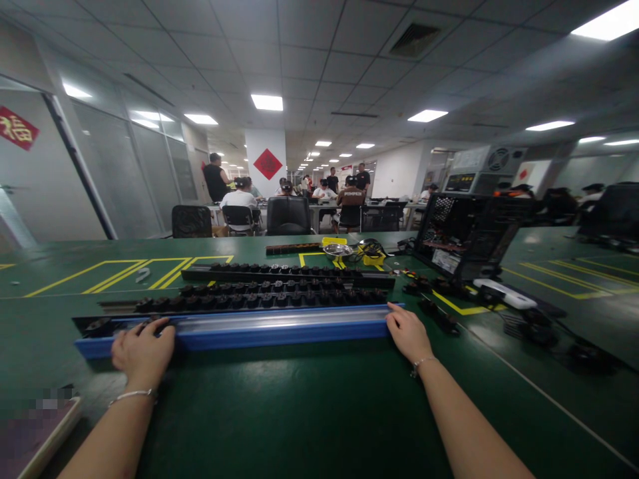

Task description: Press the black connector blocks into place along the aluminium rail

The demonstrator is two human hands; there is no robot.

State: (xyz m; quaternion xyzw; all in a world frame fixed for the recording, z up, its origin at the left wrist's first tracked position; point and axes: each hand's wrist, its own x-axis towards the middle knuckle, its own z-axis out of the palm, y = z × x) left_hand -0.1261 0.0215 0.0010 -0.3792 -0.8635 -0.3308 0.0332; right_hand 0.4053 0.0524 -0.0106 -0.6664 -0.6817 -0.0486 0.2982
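Observation:
A long blue and silver rail (249, 327) lies across the green table (299, 406) in front of me. My left hand (142, 349) rests on its left end with the fingers curled over the rail. My right hand (407, 332) grips its right end. Behind the blue rail lie two black rails (259, 297) studded with rows of black sockets, the farther black rail (279, 271) a little to the right.
An open black computer case (464, 236) stands at the right rear, with a white part (504, 293) and loose black pieces before it. A metal bowl (337, 250) and yellow box sit mid-rear. A notebook (34, 432) lies near left. People sit at desks far behind.

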